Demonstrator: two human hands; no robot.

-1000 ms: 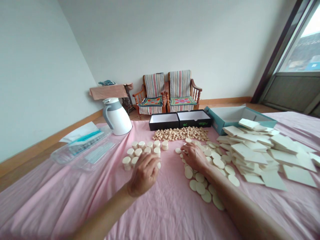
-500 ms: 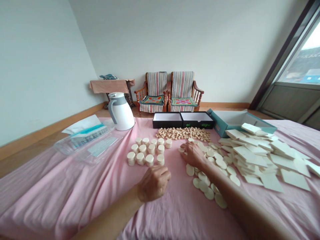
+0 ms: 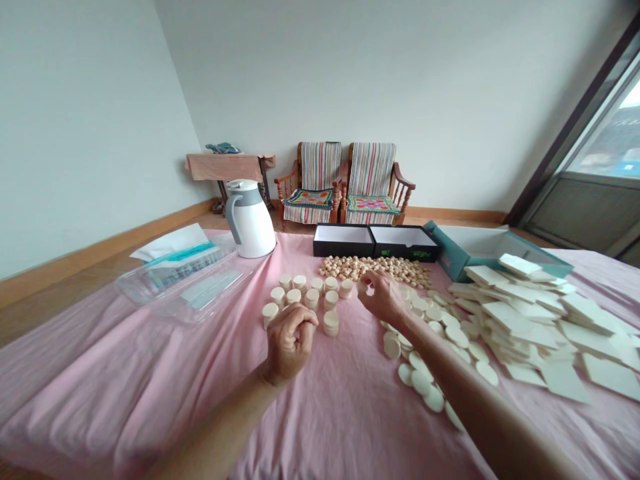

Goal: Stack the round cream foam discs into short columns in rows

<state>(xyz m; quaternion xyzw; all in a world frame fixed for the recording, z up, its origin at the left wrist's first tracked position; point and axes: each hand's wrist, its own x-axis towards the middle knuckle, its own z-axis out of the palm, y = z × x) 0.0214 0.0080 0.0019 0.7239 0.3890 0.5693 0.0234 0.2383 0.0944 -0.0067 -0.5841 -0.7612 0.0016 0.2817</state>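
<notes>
Between the thumb and fingers of my right hand (image 3: pixel 384 299) is a pale round wooden disc (image 3: pixel 369 289), held just right of the stacked discs. My left hand (image 3: pixel 291 339) is curled closed in front of the stacks, hiding part of the front row; whatever its fingers hold, if anything, is out of sight. Several short, upright stacks of discs (image 3: pixel 331 323) stand in rows on the pink cloth (image 3: pixel 345 413). Loose discs (image 3: pixel 421 381) lie scattered under and beside my right forearm.
Small round wooden pieces (image 3: pixel 345 268) are heaped before two black boxes (image 3: pixel 343 248). At right, square pale tiles (image 3: pixel 510 317) are piled against a teal box (image 3: pixel 453 257). A white jug (image 3: pixel 255 227) and a clear plastic case (image 3: pixel 135 287) stand at left.
My right hand has lifted slightly from the loose discs, with a disc in its fingers. My left hand has moved left and up towards the front stacks. The view has shifted slightly.
</notes>
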